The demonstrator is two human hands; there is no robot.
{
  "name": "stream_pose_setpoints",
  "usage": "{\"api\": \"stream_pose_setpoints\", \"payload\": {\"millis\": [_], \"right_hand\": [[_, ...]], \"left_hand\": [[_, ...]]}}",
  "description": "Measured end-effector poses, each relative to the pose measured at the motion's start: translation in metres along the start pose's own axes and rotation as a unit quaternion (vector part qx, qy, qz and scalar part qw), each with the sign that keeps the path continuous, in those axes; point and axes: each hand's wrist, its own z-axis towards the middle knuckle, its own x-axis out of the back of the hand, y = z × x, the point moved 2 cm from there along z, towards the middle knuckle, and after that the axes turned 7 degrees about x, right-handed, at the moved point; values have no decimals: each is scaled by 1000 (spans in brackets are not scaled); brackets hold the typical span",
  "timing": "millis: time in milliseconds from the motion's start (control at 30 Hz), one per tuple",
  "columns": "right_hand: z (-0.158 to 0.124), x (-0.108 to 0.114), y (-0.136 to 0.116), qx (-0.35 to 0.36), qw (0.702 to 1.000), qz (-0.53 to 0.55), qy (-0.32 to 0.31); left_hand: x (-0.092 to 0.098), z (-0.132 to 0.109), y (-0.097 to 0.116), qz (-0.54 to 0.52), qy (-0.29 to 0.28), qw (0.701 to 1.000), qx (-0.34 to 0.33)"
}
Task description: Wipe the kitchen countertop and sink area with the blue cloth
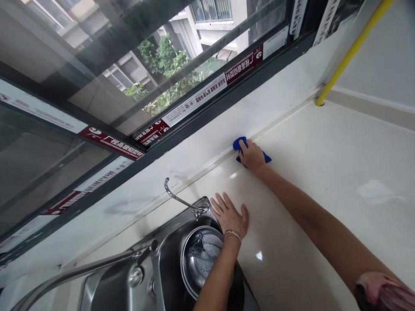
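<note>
A long sliding window (55, 164) is seen along the far side, its dark frame lined with red-and-white stickers, and a yellow pipe (355, 52) is caught at far right. Below the glass, a white sill (194, 151) is met by a pale stone countertop (324, 207) that runs toward the near right. At near left, a stainless-steel sink (171, 242) is set into that counter, with a slender curved tap (181, 199) arched above it. A steel bowl (191, 276) is tilted in the basin, with a perforated strainer and a grey cloth visible inside.

Now to the hands! The left hand (228, 214) is planted palm-down on the counter just beside the sink rim, apparently placed there for bracing. Its fingers (218, 203) are spread wide, and a thin bracelet (232, 234) is worn at the wrist.

Further along, the right hand (252, 155) is extended on a long reach, with a pink sleeve (379, 293) pushed up at near right. Its fingers (244, 149) are curled down, closed over a bunched blue cloth (240, 144). The cloth is pressed to the counter right at the foot of the sill, apparently to bear on that joint. Its long axis lies roughly left to right, with an end showing on either side of the hand.
</note>
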Motion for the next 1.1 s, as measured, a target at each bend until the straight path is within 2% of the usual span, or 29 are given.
{"api": "stream_pose_setpoints", "payload": {"millis": [133, 267, 333, 433, 567, 600, 667, 767, 833, 933, 1100], "right_hand": [[-7, -9, -44, 24, 999, 12, -17], [-11, -13, -86, 96, 994, 22, -52], [-13, -13, -102, 111, 992, 28, -57], [-19, -10, -113, 133, 988, 46, -61], [-42, -5, -113, 276, 956, 54, -83], [-48, -5, -110, 294, 951, 50, -80], [-56, -5, -101, 284, 957, 48, -47], [-54, -8, -85, 213, 974, 71, 33], [-48, -12, -79, 171, 979, 96, 63], [-37, -21, -80, 130, 982, 117, 69], [-32, -27, -90, 103, 988, 94, 70]], "left_hand": [[-2, 0, 0, 9, 9, 1000, -3], [-6, 0, -2, 14, 17, 1000, -3], [-7, 1, -3, 14, 19, 1000, -6], [-7, 1, -3, 15, 25, 1000, -7], [-6, 1, -3, 18, 27, 999, -1], [-6, 1, -3, 18, 24, 1000, 1], [-5, 1, -3, 17, 19, 1000, 5], [-4, 0, -1, 12, 11, 1000, 8], [-4, 0, -1, 5, 5, 1000, 10], [-5, 0, -2, -2, 3, 1000, 11], [-7, 0, -2, 1, -2, 1000, 12]]}}
